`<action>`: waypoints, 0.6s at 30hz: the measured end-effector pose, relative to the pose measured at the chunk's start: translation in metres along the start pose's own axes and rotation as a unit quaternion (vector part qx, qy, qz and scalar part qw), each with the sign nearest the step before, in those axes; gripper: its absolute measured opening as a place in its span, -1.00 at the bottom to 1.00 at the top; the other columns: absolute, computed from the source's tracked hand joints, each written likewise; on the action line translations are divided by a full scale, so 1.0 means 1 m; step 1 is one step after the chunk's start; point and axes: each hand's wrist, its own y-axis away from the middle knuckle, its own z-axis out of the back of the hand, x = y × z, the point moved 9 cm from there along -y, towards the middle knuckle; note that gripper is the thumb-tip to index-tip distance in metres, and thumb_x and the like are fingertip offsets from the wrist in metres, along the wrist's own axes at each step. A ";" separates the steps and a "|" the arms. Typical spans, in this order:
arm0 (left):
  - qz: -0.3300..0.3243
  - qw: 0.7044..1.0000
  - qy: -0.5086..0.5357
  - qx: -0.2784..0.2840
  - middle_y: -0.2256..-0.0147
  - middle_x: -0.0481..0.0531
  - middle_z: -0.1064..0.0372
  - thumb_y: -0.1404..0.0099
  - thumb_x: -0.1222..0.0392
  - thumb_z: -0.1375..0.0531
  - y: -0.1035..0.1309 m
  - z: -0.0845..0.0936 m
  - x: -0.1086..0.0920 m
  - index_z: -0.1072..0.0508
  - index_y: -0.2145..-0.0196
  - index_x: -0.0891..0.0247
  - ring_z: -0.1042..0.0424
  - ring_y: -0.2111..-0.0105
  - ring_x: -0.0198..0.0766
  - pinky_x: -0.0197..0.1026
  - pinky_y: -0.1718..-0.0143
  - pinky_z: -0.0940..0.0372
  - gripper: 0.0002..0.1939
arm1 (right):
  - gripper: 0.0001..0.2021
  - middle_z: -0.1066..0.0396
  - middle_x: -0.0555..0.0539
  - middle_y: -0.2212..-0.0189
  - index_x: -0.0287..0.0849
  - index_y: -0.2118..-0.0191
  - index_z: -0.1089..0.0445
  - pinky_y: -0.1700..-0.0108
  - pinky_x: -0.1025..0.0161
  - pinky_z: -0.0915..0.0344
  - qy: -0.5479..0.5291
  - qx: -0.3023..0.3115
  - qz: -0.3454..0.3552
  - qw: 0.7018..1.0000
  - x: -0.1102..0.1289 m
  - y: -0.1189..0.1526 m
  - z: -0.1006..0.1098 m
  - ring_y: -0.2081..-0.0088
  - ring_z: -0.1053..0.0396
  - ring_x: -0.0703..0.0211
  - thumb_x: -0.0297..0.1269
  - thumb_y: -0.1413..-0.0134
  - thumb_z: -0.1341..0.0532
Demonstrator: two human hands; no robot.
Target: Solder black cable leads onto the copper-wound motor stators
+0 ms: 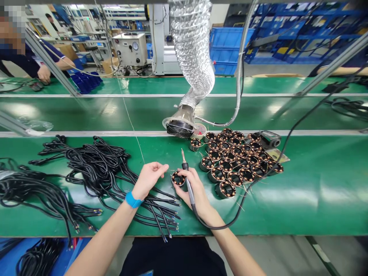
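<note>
My right hand [194, 188] holds a soldering iron [188, 188], its tip pointing up and away, and its thumb and fingers also grip a round copper-wound stator [178, 178] on the green bench. To the left of that stator, my left hand [151, 176] is pinched, with the thin solder wire [130, 122] running down towards it; what sits between the fingertips is too small to make out. A blue band [133, 199] circles my left wrist. Many more stators [225, 165] stand grouped to the right. Black cables [100, 161] with stripped coloured ends lie at the left.
A fume extractor hood [181, 122] on a silver duct hangs just beyond my hands. Behind it runs a metal rail [138, 133]. The iron's black cord loops right. A small round container [199, 131] sits near the hood. A person's hand [44, 73] shows at the far left.
</note>
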 end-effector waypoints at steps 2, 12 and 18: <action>-0.037 0.998 -0.046 0.003 0.55 -0.02 -0.36 -0.19 -0.07 -0.26 -0.001 0.002 -0.008 -0.49 0.47 0.34 -0.25 0.54 -0.36 -0.31 0.48 -0.12 -0.64 | -0.60 -0.27 -0.11 0.01 -0.02 -0.02 -0.28 -0.11 0.11 -0.34 -0.005 -0.005 -0.001 1.000 -0.001 0.001 0.000 -0.04 -0.39 0.08 -0.48 -0.06 -0.24; -0.075 0.989 -0.076 0.101 0.42 0.04 -0.45 -0.24 0.03 -0.21 0.002 -0.015 -0.017 -0.49 0.42 0.32 -0.35 0.39 -0.26 -0.25 0.28 -0.23 -0.73 | -0.60 -0.26 -0.11 0.00 -0.01 -0.02 -0.27 -0.14 0.09 -0.33 -0.019 0.001 0.006 1.000 -0.002 0.002 0.000 -0.06 -0.39 0.08 -0.48 -0.06 -0.24; -0.074 0.975 -0.065 0.199 0.49 -0.03 -0.38 -0.27 0.02 -0.21 0.008 -0.029 -0.016 -0.56 0.38 0.33 -0.26 0.47 -0.33 -0.29 0.37 -0.15 -0.70 | -0.61 -0.25 -0.10 0.01 -0.01 -0.01 -0.27 -0.13 0.12 -0.33 -0.033 0.033 0.012 0.999 -0.001 0.001 -0.004 -0.07 -0.38 0.09 -0.51 -0.07 -0.21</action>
